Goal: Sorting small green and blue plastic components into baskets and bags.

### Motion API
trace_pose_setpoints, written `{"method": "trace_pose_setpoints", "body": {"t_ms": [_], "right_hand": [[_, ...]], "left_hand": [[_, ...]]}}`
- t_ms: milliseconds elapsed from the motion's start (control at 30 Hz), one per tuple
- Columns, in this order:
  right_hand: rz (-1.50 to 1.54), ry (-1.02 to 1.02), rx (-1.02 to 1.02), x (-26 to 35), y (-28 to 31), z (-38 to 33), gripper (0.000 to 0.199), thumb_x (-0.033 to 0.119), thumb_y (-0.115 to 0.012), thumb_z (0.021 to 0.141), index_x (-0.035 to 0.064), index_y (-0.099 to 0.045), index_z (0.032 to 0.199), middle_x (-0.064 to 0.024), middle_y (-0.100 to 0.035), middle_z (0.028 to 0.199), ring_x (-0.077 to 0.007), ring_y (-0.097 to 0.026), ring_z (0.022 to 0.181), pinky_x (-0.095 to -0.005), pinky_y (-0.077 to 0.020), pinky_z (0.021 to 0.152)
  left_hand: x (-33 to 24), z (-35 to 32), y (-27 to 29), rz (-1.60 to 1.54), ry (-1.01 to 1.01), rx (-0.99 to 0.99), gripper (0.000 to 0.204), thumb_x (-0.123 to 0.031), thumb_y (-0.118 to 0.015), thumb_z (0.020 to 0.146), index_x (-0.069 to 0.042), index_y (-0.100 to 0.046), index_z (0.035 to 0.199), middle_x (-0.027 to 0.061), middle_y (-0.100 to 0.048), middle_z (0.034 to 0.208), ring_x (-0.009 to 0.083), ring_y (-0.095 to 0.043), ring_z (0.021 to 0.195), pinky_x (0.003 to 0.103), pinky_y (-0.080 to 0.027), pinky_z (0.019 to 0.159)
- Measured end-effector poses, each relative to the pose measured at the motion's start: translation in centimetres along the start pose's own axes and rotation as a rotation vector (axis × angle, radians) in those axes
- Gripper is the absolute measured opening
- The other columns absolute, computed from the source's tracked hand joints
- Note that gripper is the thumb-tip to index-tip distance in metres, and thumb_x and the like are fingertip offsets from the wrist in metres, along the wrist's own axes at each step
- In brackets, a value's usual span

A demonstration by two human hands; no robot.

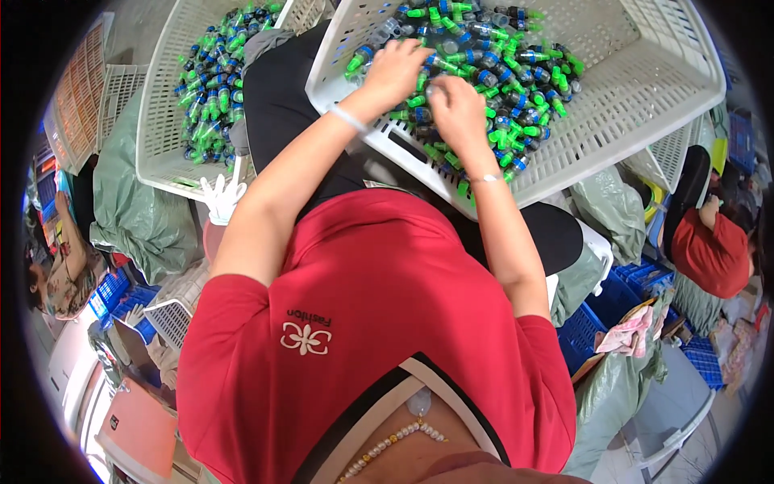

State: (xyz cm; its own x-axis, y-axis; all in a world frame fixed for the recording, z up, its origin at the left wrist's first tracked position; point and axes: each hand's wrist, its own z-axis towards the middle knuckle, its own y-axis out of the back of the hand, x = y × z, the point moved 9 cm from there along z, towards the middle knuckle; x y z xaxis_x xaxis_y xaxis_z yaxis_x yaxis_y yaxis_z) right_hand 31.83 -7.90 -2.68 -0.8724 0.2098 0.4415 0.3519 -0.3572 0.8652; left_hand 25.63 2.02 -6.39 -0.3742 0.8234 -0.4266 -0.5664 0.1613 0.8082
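Upside-down dark lettering (pixel 309 316) sat by a white flower emblem (pixel 305 339) on the red shirt (pixel 411 258), between seven and eight o'clock. The small green-and-blue pieces (pixel 509 68) lay heaped around twelve to one in a white basket (pixel 601 121), long axes mixed; one beside the left hand (pixel 393 74) pointed its green tip toward seven. That hand and the right hand (pixel 461 117) were near but apart, fingers curled among the pieces; whether either gripped any, I could not tell.

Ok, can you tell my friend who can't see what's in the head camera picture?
A person's left hand and right hand reach into a white plastic basket of small green, blue and clear pieces. A second white basket of similar pieces stands to the left.
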Motion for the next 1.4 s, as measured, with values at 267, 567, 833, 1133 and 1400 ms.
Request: {"method": "trace_pose_setpoints", "body": {"t_ms": [267, 567, 833, 1133, 1400], "right_hand": [[0.591, -0.462, -0.084, -7.9, 3.9, -2.2, 0.022, 0.023, -0.062, 0.088, 0.0031, -0.059, 0.096, -0.0160, -0.068, 0.085, -0.0301, -0.066, 0.073, -0.0357, -0.0520, 0.068], [0.542, -0.267, 0.088, -3.0, 3.0, -0.8, 0.025, 0.025, -0.061, 0.090, 0.0008, -0.052, 0.090, -0.0169, -0.063, 0.078, -0.0269, -0.063, 0.070, -0.0370, -0.0493, 0.066], [0.787, -0.534, 0.196, -3.0, 0.7, -4.3, 0.026, 0.025, -0.057, 0.092, 0.0011, -0.048, 0.085, -0.0142, -0.059, 0.075, -0.0258, -0.057, 0.064, -0.0358, -0.0460, 0.061], [0.575, -0.071, 0.273, 4.0, 5.4, -2.1, 0.022, 0.023, -0.058, 0.091, 0.0032, -0.053, 0.100, -0.0111, -0.058, 0.077, -0.0259, -0.057, 0.065, -0.0342, -0.0467, 0.061], [0.380, 0.168, 0.407, 4.5, 5.8, -2.5, 0.028, 0.029, -0.060, 0.090, 0.0025, -0.061, 0.097, -0.0097, -0.060, 0.074, -0.0274, -0.061, 0.070, -0.0356, -0.0486, 0.066]], "left_hand": [[0.7, 0.3, -5.5, -0.048, 0.067, 0.392, 0.043, -0.018, -0.066, 0.083, -0.006, -0.052, 0.122, 0.0137, -0.057, 0.111, 0.0329, -0.056, 0.100, 0.041, -0.046, 0.086], [-6.3, -2.9, 2.6, -0.873, 0.219, 0.537, 0.035, -0.018, -0.065, 0.087, 0.000, -0.047, 0.112, 0.0212, -0.056, 0.102, 0.0363, -0.057, 0.099, 0.040, -0.047, 0.084], [-9.1, -5.5, 4.7, -0.476, -0.029, 0.335, 0.034, -0.019, -0.059, 0.093, -0.002, -0.043, 0.117, 0.0104, -0.054, 0.100, 0.0220, -0.055, 0.083, 0.034, -0.047, 0.075], [-3.9, -5.9, 4.7, -1.230, 0.426, 0.544, 0.032, -0.018, -0.062, 0.092, -0.002, -0.045, 0.113, 0.0045, -0.051, 0.096, 0.0177, -0.052, 0.083, 0.034, -0.046, 0.075], [-7.1, -5.5, 8.1, -0.996, 0.081, 0.504, 0.035, -0.012, -0.059, 0.092, -0.001, -0.044, 0.121, 0.0101, -0.053, 0.101, 0.0253, -0.057, 0.093, 0.034, -0.047, 0.080]]}}
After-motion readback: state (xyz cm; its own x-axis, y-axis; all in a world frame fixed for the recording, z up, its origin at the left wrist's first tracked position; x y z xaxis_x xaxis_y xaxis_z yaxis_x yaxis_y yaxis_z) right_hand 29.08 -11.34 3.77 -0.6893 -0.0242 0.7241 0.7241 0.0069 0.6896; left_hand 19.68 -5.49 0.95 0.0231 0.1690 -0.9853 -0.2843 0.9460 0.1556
